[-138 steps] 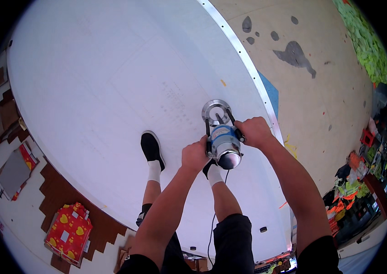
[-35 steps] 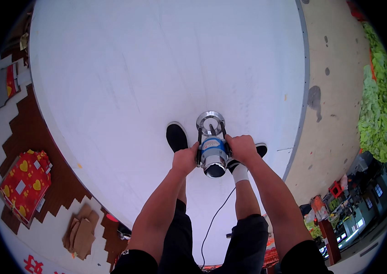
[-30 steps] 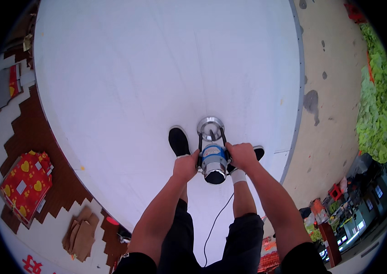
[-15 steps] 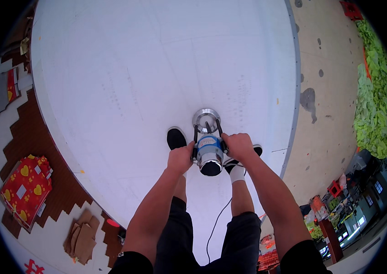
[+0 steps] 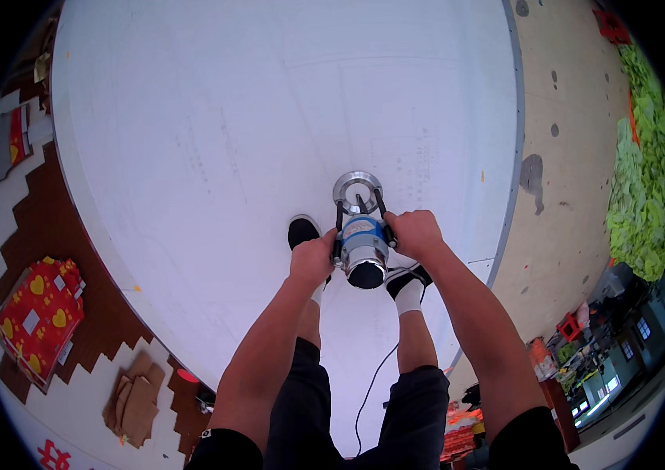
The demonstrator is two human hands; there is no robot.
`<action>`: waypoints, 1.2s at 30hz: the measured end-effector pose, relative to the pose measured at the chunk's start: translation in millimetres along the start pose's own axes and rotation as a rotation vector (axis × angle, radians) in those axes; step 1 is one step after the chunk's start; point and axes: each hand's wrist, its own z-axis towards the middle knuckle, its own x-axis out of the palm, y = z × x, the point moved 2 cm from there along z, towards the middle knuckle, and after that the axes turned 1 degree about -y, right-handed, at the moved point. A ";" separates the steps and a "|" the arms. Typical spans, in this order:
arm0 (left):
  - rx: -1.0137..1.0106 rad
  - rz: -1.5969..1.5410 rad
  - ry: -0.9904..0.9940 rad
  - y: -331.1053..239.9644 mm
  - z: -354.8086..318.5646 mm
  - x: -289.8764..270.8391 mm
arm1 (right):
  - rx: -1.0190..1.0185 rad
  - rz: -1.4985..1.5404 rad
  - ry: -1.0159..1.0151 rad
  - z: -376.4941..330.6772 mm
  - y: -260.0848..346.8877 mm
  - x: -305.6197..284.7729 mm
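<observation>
squarely between both hands point(image 5: 313, 258), apparently a router point(image 5: 362, 243)

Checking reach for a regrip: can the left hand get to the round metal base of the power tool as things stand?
Probably yes, but not freely: the left hand is clamped on the power tool side handle. The round metal base lies just ahead on the white sheet, unobstructed.

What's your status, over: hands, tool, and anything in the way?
Both hands, left and right, shut on side handles of the power tool. Tool upright on white sheet. Black shoes beside it; cord trails behind.
</observation>
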 end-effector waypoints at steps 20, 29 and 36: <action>0.004 -0.056 -0.048 10.2 9.6 24.7 | -0.022 -0.042 0.034 14.8 -6.8 10.2; 0.011 -0.015 -0.017 18.4 32.0 33.1 | -0.046 -0.028 0.031 35.2 -20.3 19.3; -0.019 -0.021 -0.030 3.8 18.2 19.9 | -0.070 -0.006 -0.029 23.7 -19.0 11.6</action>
